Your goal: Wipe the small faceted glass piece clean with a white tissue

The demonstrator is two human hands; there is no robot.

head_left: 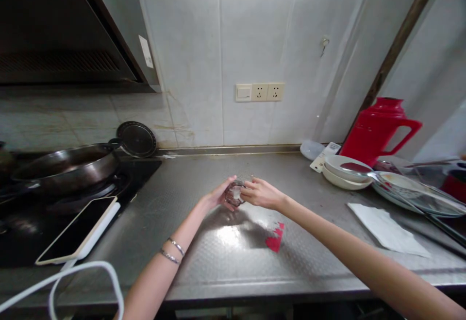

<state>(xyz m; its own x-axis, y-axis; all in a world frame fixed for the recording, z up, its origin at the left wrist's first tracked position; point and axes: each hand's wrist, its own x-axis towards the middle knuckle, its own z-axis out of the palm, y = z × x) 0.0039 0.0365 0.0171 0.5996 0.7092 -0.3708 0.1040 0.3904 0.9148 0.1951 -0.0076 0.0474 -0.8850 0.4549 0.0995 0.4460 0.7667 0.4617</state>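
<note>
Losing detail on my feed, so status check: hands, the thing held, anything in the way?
Left hand holding small glass container. Right hand at its opening; something white, unclear, shows there. Red patch nearby, touching neither hand.

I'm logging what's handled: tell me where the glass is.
In the head view, the glass is below centre, between the left hand and the right hand, up and left of the red patch.
</note>
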